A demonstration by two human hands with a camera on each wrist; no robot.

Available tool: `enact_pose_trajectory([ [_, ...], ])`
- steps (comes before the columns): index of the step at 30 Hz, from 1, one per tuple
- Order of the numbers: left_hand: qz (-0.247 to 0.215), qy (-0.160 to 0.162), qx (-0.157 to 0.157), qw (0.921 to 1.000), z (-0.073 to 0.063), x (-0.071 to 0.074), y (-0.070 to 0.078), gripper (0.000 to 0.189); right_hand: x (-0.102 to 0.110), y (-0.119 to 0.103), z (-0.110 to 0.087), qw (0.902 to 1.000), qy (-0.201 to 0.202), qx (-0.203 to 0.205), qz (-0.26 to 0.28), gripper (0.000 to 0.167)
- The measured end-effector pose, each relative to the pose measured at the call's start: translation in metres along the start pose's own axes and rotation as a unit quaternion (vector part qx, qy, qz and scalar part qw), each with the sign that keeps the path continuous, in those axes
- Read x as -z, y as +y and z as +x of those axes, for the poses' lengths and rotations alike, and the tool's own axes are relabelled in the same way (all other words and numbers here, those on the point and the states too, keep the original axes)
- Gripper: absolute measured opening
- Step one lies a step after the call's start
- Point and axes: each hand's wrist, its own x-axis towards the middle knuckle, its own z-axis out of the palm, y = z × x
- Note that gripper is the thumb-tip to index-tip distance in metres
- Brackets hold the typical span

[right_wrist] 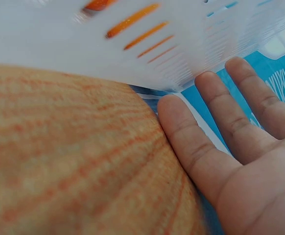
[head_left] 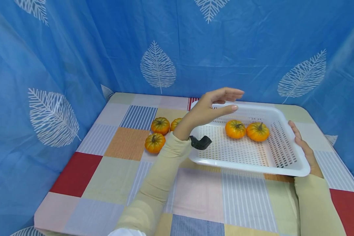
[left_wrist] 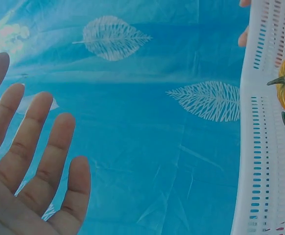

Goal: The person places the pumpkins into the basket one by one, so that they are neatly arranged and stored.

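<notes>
A white slotted plastic basket [head_left: 230, 163] holds two small orange pumpkins [head_left: 235, 129] side by side. My left hand [head_left: 215, 104] hovers above the basket's left part, fingers extended, thumb apart and nothing held. In the left wrist view its spread fingers [left_wrist: 44, 161] show against the blue curtain. Along the basket's outer right wall lies my right hand [head_left: 308, 154]. Its straight fingers [right_wrist: 221, 110] reach to the basket's underside in the right wrist view; its thumb is out of sight. Three more pumpkins [head_left: 154, 143] sit left of the basket, one partly hidden by my left forearm.
A patchwork tablecloth [head_left: 106, 177] covers the table. Blue curtains [head_left: 115, 59] with white leaf prints hang behind it and at both sides. A black wrist-worn device [head_left: 201, 143] juts from the left sleeve over the basket's left edge.
</notes>
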Motion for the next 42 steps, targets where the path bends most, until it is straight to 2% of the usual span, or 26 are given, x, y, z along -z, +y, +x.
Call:
enact_pose_trajectory([
  [9,-0.008,0.022,0.015,0.9996,-0.023,0.012,0.003,0.045,-0.002,-0.004,-0.001,0.9997,0.004,-0.023,-0.008,0.068],
  [15,-0.010,0.038,0.012,0.9992,-0.036,0.019,0.004,0.044,-0.006,0.000,0.000,0.9985,0.009,0.017,0.051,0.068],
  [22,0.012,0.054,0.016,0.9984,-0.049,0.027,0.005,0.045,-0.008,0.001,0.000,0.9983,-0.003,0.031,0.050,0.068],
  [25,0.024,0.066,0.026,0.9972,-0.055,0.032,0.004,0.046,-0.011,0.003,0.001,0.9930,0.005,0.042,0.111,0.068],
  [26,0.027,0.070,0.029,0.9968,-0.057,0.033,0.004,0.046,-0.012,0.003,0.001,0.9926,0.010,0.043,0.113,0.068],
  [32,0.031,0.092,0.048,0.9942,-0.067,0.043,0.003,0.047,-0.018,0.001,0.002,0.9957,0.043,0.037,0.073,0.066],
  [35,0.033,0.101,0.043,0.9935,-0.070,0.049,0.001,0.047,-0.020,0.003,0.001,0.9928,0.046,0.047,0.100,0.067],
  [38,0.040,0.108,0.035,0.9927,-0.072,0.054,0.000,0.048,-0.020,0.003,0.001,0.9936,0.046,0.048,0.092,0.067],
  [42,0.046,0.115,0.039,0.9915,-0.076,0.062,0.000,0.050,-0.016,0.000,0.001,0.9981,0.041,0.029,0.037,0.067],
])
